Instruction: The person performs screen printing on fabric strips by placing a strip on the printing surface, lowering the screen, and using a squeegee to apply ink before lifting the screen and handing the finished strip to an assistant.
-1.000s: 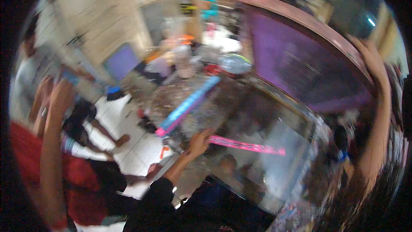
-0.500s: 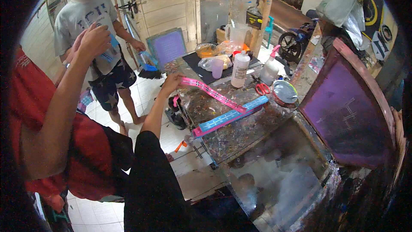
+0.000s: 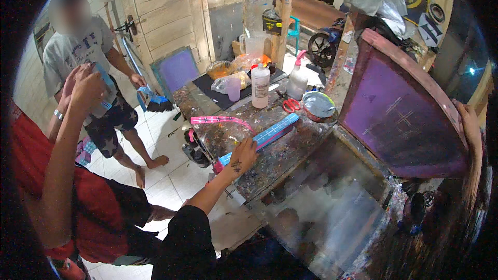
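Observation:
My left hand [image 3: 243,156], in a black sleeve, reaches over the worktable onto a stack of blue printed strips [image 3: 276,129]. Its fingers are bent at the near edge of the stack, their tips partly hidden. Pink shows beneath the blue ones. A separate pink strip [image 3: 218,120] lies curved on the table just beyond. At the far right my right hand [image 3: 470,122] grips the edge of a raised printing screen [image 3: 381,116] with purple mesh and a worn wooden frame. Below the screen is a smeared glass plate [image 3: 332,223].
Red-handled scissors [image 3: 291,105], a paint bowl [image 3: 319,105], a bottle [image 3: 260,87], a spray bottle [image 3: 298,79] and a purple cup [image 3: 233,89] stand farther back. At left, a person in red [image 3: 98,212] holds blue strips; another [image 3: 78,46] carries a brush.
My left hand has let go of the pink strip, which now lies on the table, and has come nearer to the blue stack. The view has shifted; my right hand now shows more fully.

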`<state>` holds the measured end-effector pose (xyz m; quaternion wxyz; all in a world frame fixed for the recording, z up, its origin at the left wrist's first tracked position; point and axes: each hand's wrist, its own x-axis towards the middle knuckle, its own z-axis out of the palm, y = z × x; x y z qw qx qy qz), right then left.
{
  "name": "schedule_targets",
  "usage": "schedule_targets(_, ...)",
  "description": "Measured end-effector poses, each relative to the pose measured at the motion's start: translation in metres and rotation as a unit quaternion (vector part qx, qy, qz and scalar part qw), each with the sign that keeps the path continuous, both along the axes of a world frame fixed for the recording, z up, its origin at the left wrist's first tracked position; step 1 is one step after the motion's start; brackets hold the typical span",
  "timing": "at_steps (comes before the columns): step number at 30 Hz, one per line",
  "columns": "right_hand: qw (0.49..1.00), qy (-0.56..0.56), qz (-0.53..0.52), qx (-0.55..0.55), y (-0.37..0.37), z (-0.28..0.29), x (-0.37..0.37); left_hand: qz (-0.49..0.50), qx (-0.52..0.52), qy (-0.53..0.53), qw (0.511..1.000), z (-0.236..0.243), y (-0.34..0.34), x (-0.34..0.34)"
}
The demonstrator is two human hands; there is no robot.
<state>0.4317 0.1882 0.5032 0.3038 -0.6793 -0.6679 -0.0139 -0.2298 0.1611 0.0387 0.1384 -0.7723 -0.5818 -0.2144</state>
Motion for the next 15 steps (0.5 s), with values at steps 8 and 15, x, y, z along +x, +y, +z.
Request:
schedule_targets(8, 0.991, -0.136, -0.012, -0.004, -0.037, 0.006, -0.050, -0.035, -0.092, 0.078, 0.992, -0.026, 0.006, 0.008)
schedule_targets(15, 0.946, -0.324, -0.003, 0.016, -0.022, 0.001, -0.030, -0.083, -0.293, -0.016, 0.953, -0.017, -0.134, 0.123)
